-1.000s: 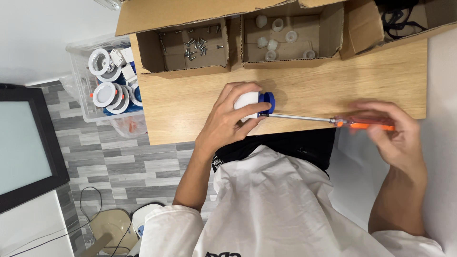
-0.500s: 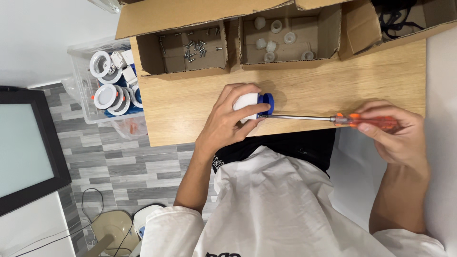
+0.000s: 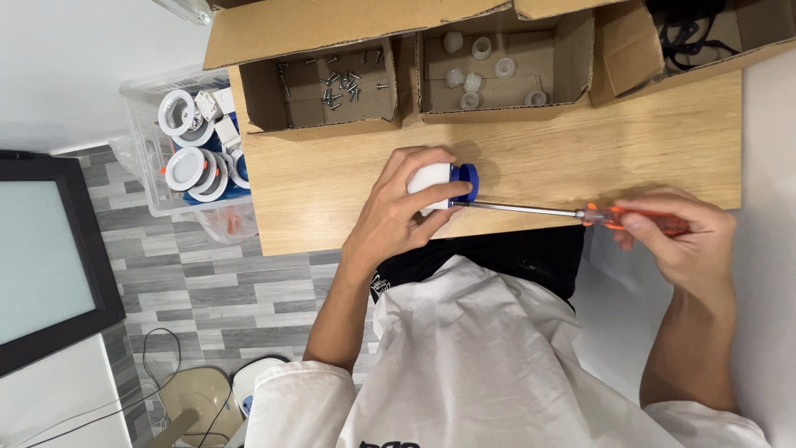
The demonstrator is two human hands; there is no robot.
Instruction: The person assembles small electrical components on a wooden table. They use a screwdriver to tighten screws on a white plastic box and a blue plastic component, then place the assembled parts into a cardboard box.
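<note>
Two open brown cardboard boxes (image 3: 464, 108) behind white-blue part (image 3: 439, 181), clear bin (image 3: 141, 99) beside

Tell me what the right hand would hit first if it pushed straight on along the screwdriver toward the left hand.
The right hand would likely meet the white and blue part held by the left hand, since the screwdriver tip already sits against it.

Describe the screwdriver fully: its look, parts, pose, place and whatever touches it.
The screwdriver has a long, thin, bare metal shaft and a translucent orange handle that looks like plastic. It lies nearly level across the near edge of the wooden table. The right hand wraps the handle, hiding most of it. The tip goes in at the blue end of a white and blue fitting, which the left hand grips. The tip itself is hidden, so its type cannot be told.
</note>
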